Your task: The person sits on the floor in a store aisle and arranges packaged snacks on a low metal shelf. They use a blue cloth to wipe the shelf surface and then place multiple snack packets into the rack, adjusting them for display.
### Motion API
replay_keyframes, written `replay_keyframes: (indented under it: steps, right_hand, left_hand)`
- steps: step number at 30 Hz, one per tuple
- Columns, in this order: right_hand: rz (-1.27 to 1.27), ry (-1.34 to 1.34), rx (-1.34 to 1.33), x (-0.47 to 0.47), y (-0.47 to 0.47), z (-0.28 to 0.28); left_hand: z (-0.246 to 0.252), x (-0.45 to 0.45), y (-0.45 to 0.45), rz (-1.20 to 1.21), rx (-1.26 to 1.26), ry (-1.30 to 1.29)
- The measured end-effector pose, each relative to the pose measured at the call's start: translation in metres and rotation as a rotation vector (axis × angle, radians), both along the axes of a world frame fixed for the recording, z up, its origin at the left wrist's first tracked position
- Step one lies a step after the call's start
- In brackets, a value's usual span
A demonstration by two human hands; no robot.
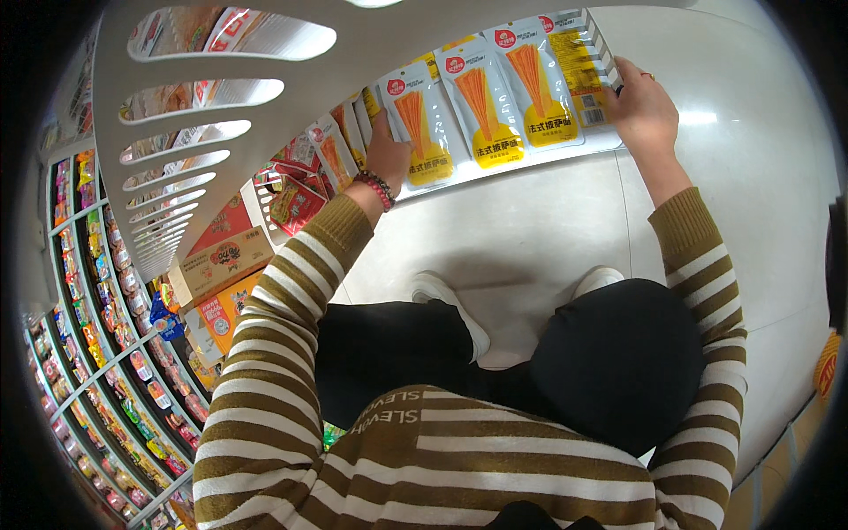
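Observation:
My right hand point(642, 103) grips the slotted right end of a white plastic basket point(601, 50). Flat snack packets lie overlapping in it, white and yellow with orange strips pictured, such as one packet point(482, 109) near the middle. The packet at the far right point(583, 73) shows its printed yellow back and a barcode. My left hand point(389, 159), with a beaded bracelet at the wrist, touches a packet point(423, 126) towards the left end. Its index finger points up along the gap between packets, and its other fingers are partly hidden. More packets point(331, 152) stand tilted left of it.
A large white slotted panel point(265, 106) rises at upper left. Red snack packets point(298, 202) fill another basket below it. Cardboard boxes point(222, 265) stand beside my left arm. Shelves of small packaged goods point(119, 331) line the left. My shoes point(457, 308) rest on a pale tiled floor point(530, 232).

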State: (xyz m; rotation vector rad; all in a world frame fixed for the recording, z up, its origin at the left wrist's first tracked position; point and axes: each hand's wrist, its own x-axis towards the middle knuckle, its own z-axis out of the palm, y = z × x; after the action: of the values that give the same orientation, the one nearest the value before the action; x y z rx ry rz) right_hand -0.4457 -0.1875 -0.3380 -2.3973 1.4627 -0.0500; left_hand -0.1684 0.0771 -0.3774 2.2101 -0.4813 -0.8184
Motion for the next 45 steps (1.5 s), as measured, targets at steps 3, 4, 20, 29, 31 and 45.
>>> replay_keyframes:
  steps: [3,4,20,29,31,45]
  right_hand:
    - [0.007,0.000,-0.023,-0.003,0.000,-0.002]
    - [0.004,0.004,-0.014,-0.002,0.001,0.000]
    - [0.013,-0.017,-0.094,-0.004,0.000,-0.013]
    - [0.006,0.027,-0.084,-0.004,-0.005,-0.020]
    - [-0.017,0.040,-0.031,-0.003,-0.004,-0.017]
    - [-0.066,-0.149,-0.037,0.000,0.002,0.000]
  left_hand:
    - [0.012,-0.009,-0.006,-0.074,0.200,-0.107]
    - [0.014,-0.010,-0.007,-0.116,0.302,-0.169]
    - [0.037,0.107,-0.040,-0.312,0.493,-0.798]
    - [-0.020,0.131,-0.026,-0.454,0.436,-0.895]
    - [-0.009,0.119,-0.028,-0.446,0.521,-0.899]
    - [0.023,0.103,0.015,-0.517,0.183,-0.941]
